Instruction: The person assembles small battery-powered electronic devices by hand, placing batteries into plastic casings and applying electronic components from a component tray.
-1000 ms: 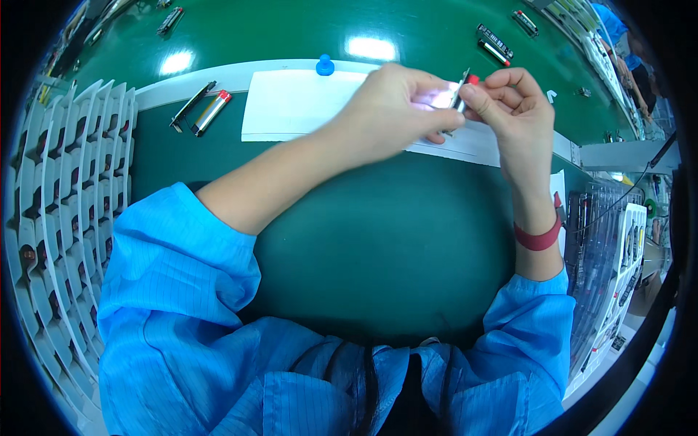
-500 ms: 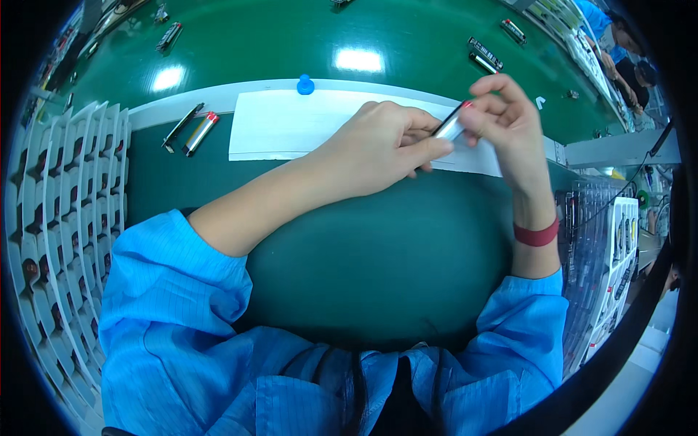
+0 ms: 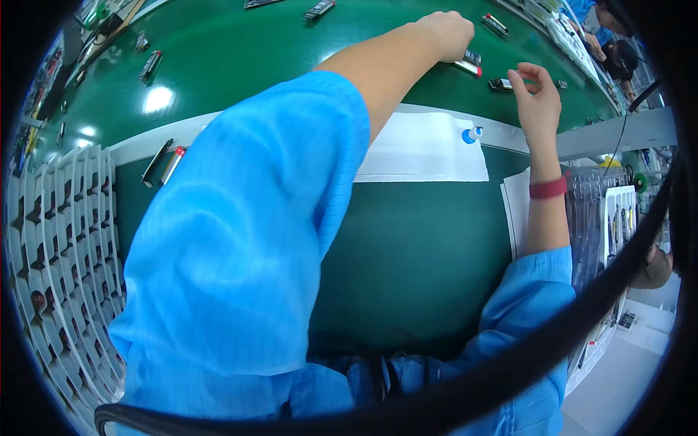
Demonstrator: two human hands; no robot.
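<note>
A slim silver cell with a red end [image 3: 467, 67] lies on the glossy green surface [image 3: 240, 51] at one o'clock, near the upper edge of the view. A narrow dark circuit board [image 3: 473, 57] lies just beside it, on its far side. The person's left hand [image 3: 447, 36] is directly over the left end of this pair, back of the hand upward. Its fingertips are hidden, so I cannot tell whether it grasps anything.

The right hand [image 3: 539, 102] is at two o'clock, released, its thumb and fingers parted in a loose curl. Just left of its thumb is a small dark and silver assembly [image 3: 501, 84]. A dark red band [image 3: 547, 189] circles the right wrist.

Nearer the centre, between one and two o'clock, lies a white sheet of paper [image 3: 422, 156], with a blue and white knob [image 3: 472, 135] at its upper right corner. The left arm, in a bright blue sleeve [image 3: 240, 218], crosses the view from seven o'clock and covers part of the sheet.

Between nine and ten o'clock, a second red-ended cell [image 3: 172, 164] lies beside a dark strip [image 3: 156, 162]. White compartmented trays [image 3: 62, 269] stand at nine o'clock; clear plastic trays [image 3: 584, 218] are at three. More small assemblies [image 3: 150, 65] dot the green surface at ten, twelve and one o'clock. A black strap [image 3: 465, 392] curves across the bottom right.
</note>
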